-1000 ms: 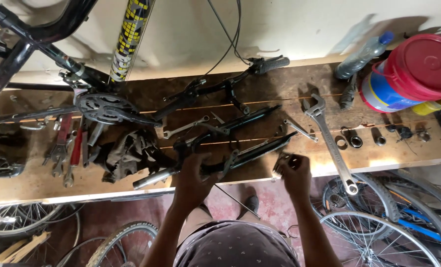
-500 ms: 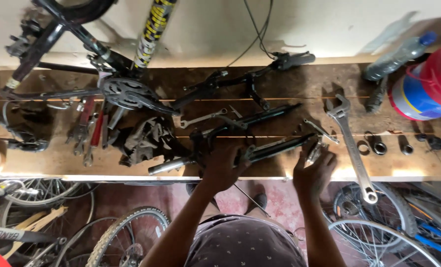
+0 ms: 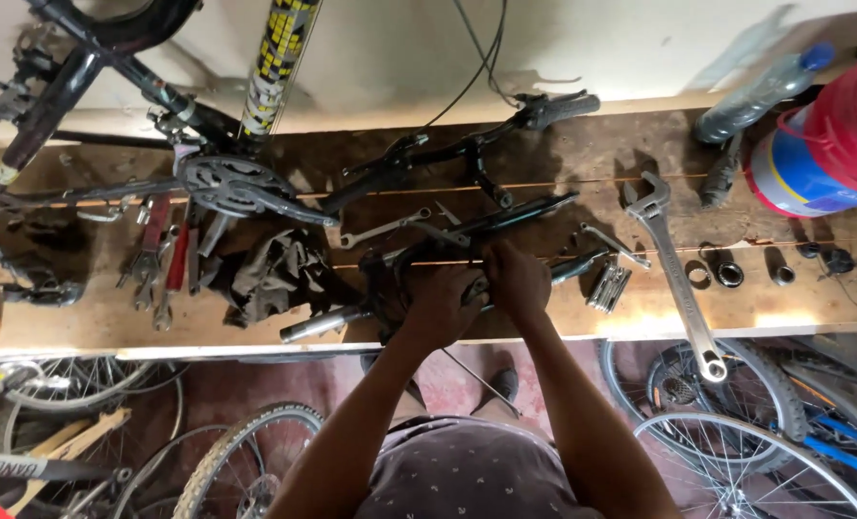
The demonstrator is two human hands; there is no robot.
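Observation:
A black bicycle handlebar and stem assembly [image 3: 505, 216] lies across the wooden workbench [image 3: 640, 308]. My left hand [image 3: 438, 303] grips a black part of it near the bench's front edge. My right hand [image 3: 517, 281] is closed on the same assembly, just right of the left hand; the two hands touch. A silver tube [image 3: 318, 325] sticks out to the left from under my left hand. What lies beneath my fingers is hidden.
A large adjustable wrench [image 3: 673, 269] hangs over the bench edge at right. A folding multi-tool [image 3: 609, 285], a small spanner [image 3: 380, 231], a dark rag [image 3: 274, 274], pliers [image 3: 164, 264], a chainring [image 3: 222, 183], a bottle [image 3: 760, 91] and red-blue container [image 3: 822, 144] lie around. Bicycle wheels [image 3: 736, 452] stand below.
My right hand has moved left from beside the multi-tool onto the black assembly, joining my left hand. The view has shifted closer and slightly left.

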